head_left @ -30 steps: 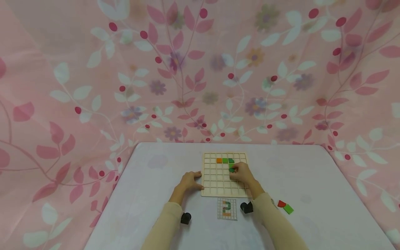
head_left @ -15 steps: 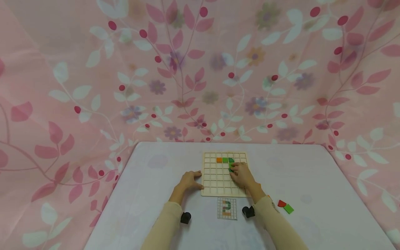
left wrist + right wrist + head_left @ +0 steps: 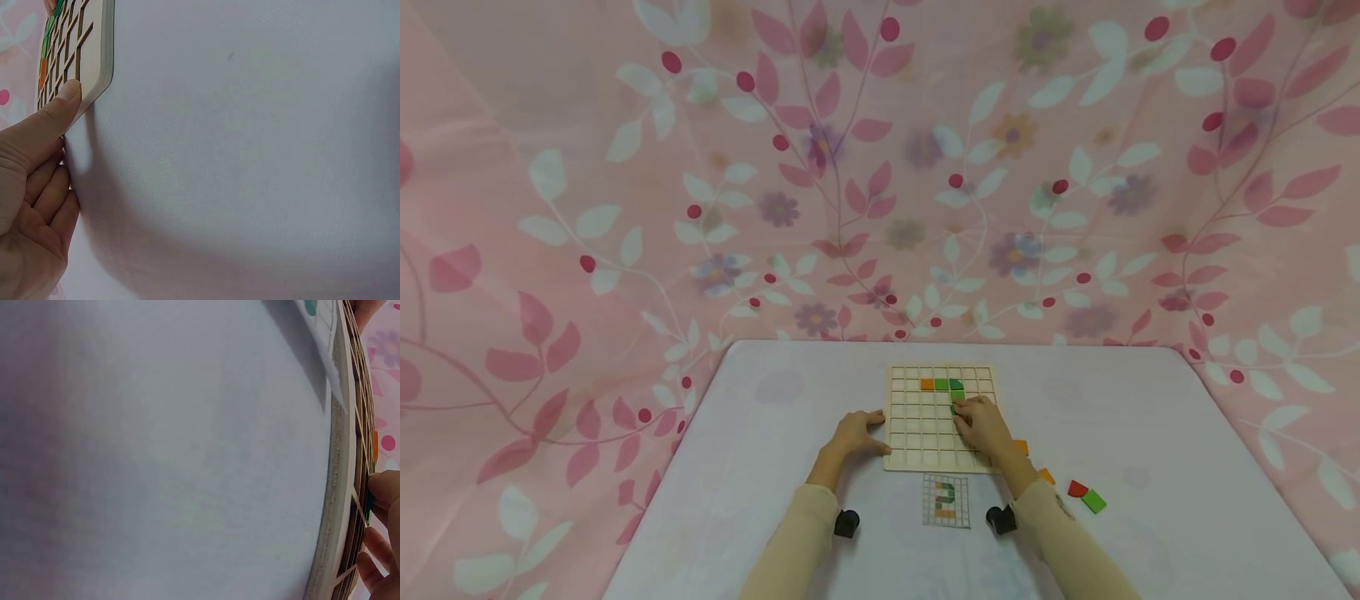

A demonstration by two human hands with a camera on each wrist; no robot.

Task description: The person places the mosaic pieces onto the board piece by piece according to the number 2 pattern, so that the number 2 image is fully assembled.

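Dark green piece (image 3: 953, 409) pinched in right hand's (image 3: 983, 427) fingertips, right there at mid-board. Wooden board (image 3: 917, 435) showing row: orange tile (image 3: 927, 384), light-green tile (image 3: 942, 384), dark-green tile (image 3: 956, 384). Left hand (image 3: 852, 435) relaxed, thumb resting on board's left rim. Gridded card (image 3: 947, 502) lying just nearside. Beyond right wrist: orange pieces (image 3: 1021, 448), red piece (image 3: 1078, 489), green square (image 3: 1094, 500), all on white table (image 3: 1187, 467).

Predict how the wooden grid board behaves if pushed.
The board is probably stiff, given its thick edge. It likely slides rather than tips, being broad and low. The placed orange tile should probably stay put, seated in a cell.
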